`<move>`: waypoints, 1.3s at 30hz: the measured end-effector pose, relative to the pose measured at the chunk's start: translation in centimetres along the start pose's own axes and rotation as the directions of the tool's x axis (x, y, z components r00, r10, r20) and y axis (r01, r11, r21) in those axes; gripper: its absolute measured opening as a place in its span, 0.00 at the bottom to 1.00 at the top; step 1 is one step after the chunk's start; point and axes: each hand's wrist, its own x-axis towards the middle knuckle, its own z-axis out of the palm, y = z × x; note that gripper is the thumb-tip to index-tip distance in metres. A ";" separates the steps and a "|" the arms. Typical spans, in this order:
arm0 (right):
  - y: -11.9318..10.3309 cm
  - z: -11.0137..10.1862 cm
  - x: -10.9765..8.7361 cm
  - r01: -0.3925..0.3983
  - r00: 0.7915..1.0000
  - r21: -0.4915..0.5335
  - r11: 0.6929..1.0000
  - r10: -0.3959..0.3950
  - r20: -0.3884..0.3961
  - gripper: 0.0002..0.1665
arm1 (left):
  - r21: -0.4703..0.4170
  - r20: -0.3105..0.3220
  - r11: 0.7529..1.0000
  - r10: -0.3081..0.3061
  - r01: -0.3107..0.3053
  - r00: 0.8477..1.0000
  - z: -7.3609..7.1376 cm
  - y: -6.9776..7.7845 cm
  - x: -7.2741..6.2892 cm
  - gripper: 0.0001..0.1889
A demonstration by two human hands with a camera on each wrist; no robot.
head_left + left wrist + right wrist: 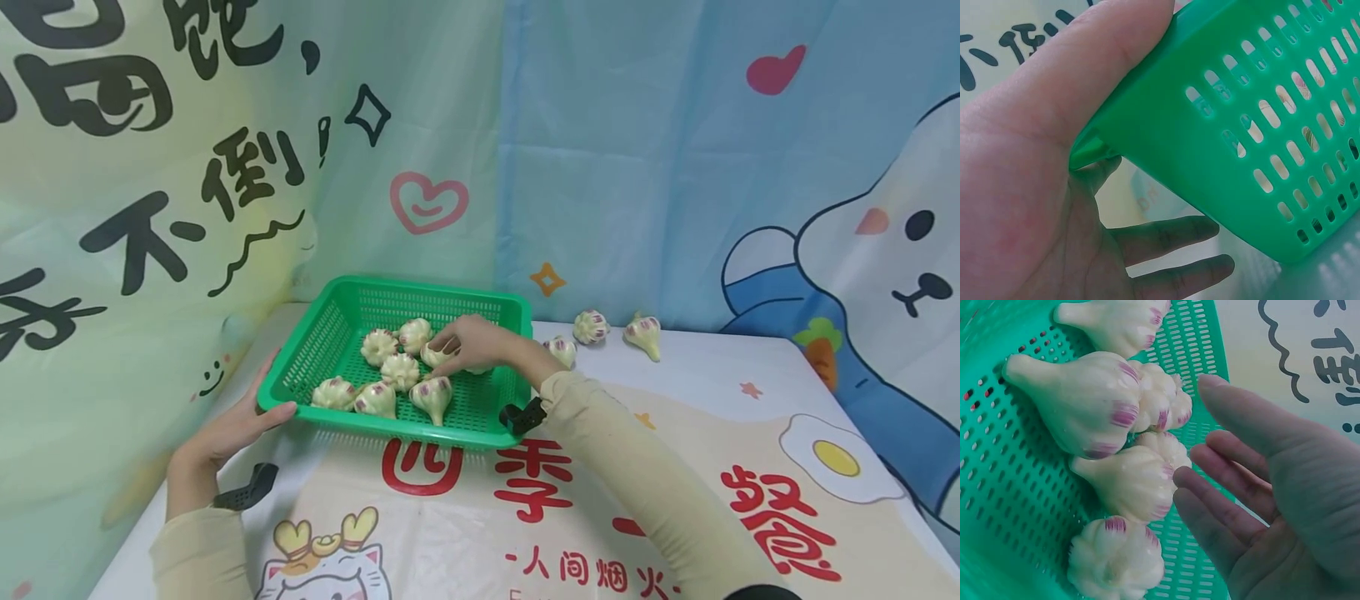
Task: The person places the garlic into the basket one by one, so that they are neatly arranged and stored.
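A green plastic basket [390, 427] with slotted sides holds several white garlic bulbs [400, 372] with purple streaks. At its left front corner, my left hand [232, 427] grips the rim. The left wrist view has the thumb on top of the rim of the basket [1160, 137] and the index finger tucked beneath it, other fingers spread below. Inside the basket, my right hand [480, 343] hovers over the bulbs, palm down. In the right wrist view its fingers [1216, 519] are loosely bent, tips right beside a garlic bulb [1132, 481], nothing between thumb and fingers.
Three more garlic bulbs [591, 327] lie on the table right of the basket, near the back. A printed cloth [450, 533] covers the table. Behind and to the left hangs a decorated curtain [600, 167].
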 end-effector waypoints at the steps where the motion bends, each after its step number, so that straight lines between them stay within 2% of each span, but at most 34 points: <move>1: 0.0 -0.1 -0.1 0.001 1.000 0.002 1.000 -0.001 -0.007 0.31 | -0.002 0.000 1.000 -0.001 0.001 1.000 0.0 -0.1 0.0 0.47; 14: 0.9 -1.2 -1.5 0.030 0.992 0.081 0.996 -0.020 -0.121 0.30 | -0.014 0.011 1.000 0.002 -0.002 1.000 0.0 -0.1 0.1 0.47; 20: 1.6 -2.0 -2.7 0.022 0.984 0.160 0.987 0.007 -0.177 0.29 | -0.016 0.015 1.000 0.004 -0.004 1.000 0.0 -0.1 0.1 0.47; 24: 2.5 -2.6 -3.4 0.046 0.979 0.207 0.977 -0.003 -0.203 0.30 | -0.012 0.013 1.000 0.000 0.001 1.000 0.0 -0.2 0.2 0.46; 33: 4.2 -3.4 -5.6 0.109 0.951 0.225 0.968 -0.036 -0.307 0.30 | -0.012 0.009 1.000 -0.007 0.007 1.000 0.0 0.0 0.0 0.47; 39: 5.8 -3.7 -7.3 0.094 0.939 0.309 0.946 0.019 -0.343 0.34 | 0.017 0.003 1.000 -0.013 0.013 1.000 0.0 0.0 -0.1 0.46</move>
